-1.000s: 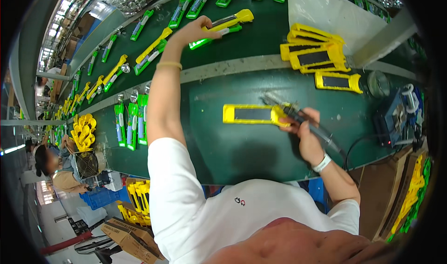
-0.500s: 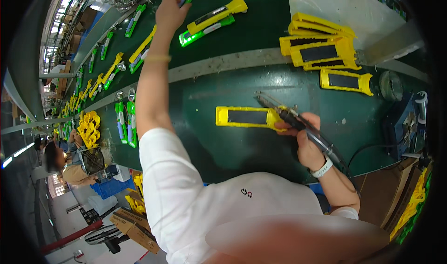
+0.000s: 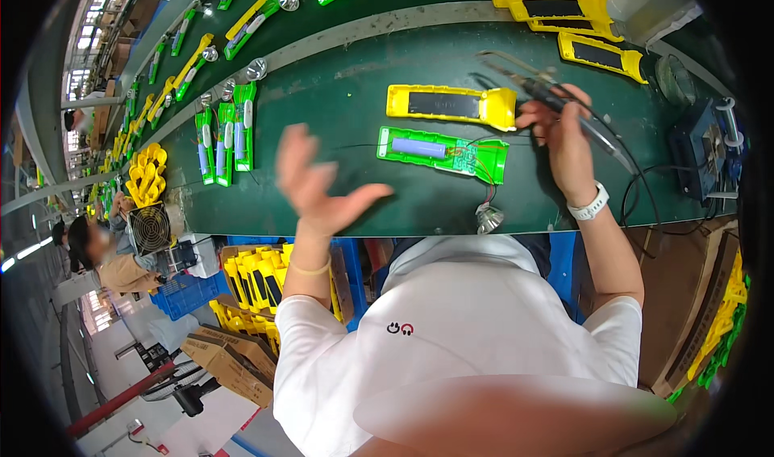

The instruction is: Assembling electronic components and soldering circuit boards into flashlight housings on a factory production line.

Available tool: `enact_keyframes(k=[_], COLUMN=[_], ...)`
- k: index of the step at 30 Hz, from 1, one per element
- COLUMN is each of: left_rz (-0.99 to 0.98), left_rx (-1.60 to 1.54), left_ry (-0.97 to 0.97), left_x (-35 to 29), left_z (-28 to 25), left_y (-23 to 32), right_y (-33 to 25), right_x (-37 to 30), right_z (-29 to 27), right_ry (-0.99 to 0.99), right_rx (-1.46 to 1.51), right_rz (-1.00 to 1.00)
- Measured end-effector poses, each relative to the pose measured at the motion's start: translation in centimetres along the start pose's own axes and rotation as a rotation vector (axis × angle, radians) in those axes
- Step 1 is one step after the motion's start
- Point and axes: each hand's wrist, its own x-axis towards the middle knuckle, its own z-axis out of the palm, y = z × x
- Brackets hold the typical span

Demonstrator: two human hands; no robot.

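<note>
My left hand (image 3: pixel 310 184) hovers over the bench with its fingers spread and slightly blurred, holding nothing. To its right lies a green lamp housing (image 3: pixel 439 173) holding a purple battery (image 3: pixel 418 148), a small circuit board (image 3: pixel 464 158) and thin wires. A silvery reflector (image 3: pixel 488 218) hangs off those wires near the bench's front edge. Just beyond is a yellow housing (image 3: pixel 443 104) with a dark panel. My right hand (image 3: pixel 562 122) grips a dark-handled soldering iron (image 3: pixel 542 91), its thin end pointing up and left. The fingers sit beside the yellow housing's right end.
Stacked yellow housings (image 3: pixel 552 7) lie at the back right. A soldering station (image 3: pixel 701 146) stands at the right edge, its cable (image 3: pixel 637 179) looping toward me. Several green housings (image 3: pixel 242 126) and a yellow pile (image 3: pixel 147 175) are at left, with a co-worker (image 3: pixel 109 255) beyond.
My left hand has come back from the far row and opened. A green housing with battery and reflector now lies before me. The yellow housing sits farther away. My right hand keeps the soldering iron.
</note>
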Motion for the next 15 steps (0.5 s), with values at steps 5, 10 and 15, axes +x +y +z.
enact_keyframes(k=[5, 10, 15], left_rz=[-0.397, -0.198, -0.365], left_rx=[0.222, -0.14, -0.455], left_ry=[-0.477, -0.373, -0.516], left_x=[-0.6, 1.8, 2.6], left_z=[-1.3, 5.1, 6.7], left_y=[-0.3, 4.3, 4.1], right_y=[-1.9, -1.5, 0.2], right_x=[-1.6, -4.6, -7.3], right_z=[-1.9, -0.4, 1.1], right_ry=[0.134, 0.26, 0.251], right_rx=[0.203, 0.218, 0.19], right_rz=[-0.336, -0.298, -0.135])
